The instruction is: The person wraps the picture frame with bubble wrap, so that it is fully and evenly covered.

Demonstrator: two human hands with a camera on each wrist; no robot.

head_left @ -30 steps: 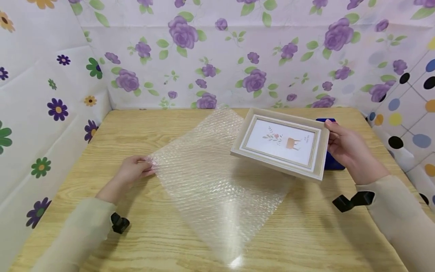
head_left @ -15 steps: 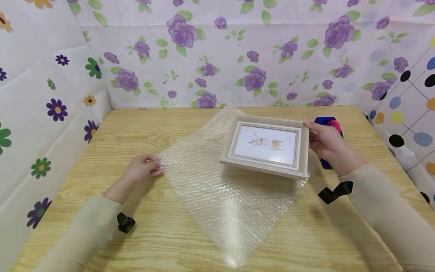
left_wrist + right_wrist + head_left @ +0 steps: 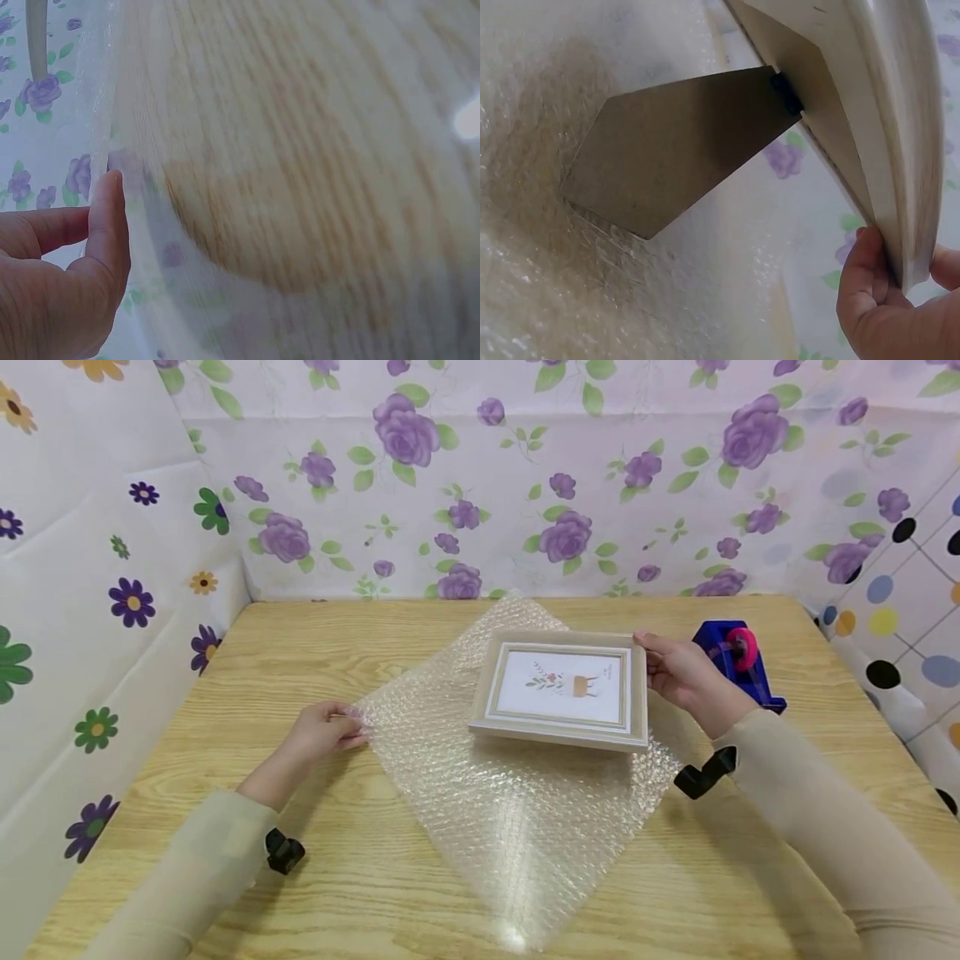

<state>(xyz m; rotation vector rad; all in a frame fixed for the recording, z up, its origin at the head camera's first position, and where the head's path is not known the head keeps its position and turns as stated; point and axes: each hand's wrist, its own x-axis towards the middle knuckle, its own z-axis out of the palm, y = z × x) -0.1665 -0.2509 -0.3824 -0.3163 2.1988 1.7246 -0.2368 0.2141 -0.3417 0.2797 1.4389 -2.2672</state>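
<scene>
A sheet of clear bubble wrap (image 3: 480, 802) lies turned like a diamond on the wooden table. My left hand (image 3: 322, 732) pinches its left corner between thumb and fingers. Over the sheet's right half is a picture frame (image 3: 637, 685), pale with a plant print, tilted face up. My right hand (image 3: 690, 681) grips the frame's right edge, thumb on the front and fingers behind. In the right wrist view the frame's stand (image 3: 675, 150) hangs unfolded from its back, its tip close to the bubble wrap; whether they touch I cannot tell.
A blue tape dispenser (image 3: 735, 652) with a pink roll stands at the table's right rear, just beyond my right hand. Flowered cloth (image 3: 517, 485) hangs behind the wooden table (image 3: 300, 643), with patterned cloth along both sides.
My right hand has carried the picture frame left and slightly down, over the bubble wrap, uncovering the tape dispenser. The left hand has shifted slightly right with the bubble wrap corner.
</scene>
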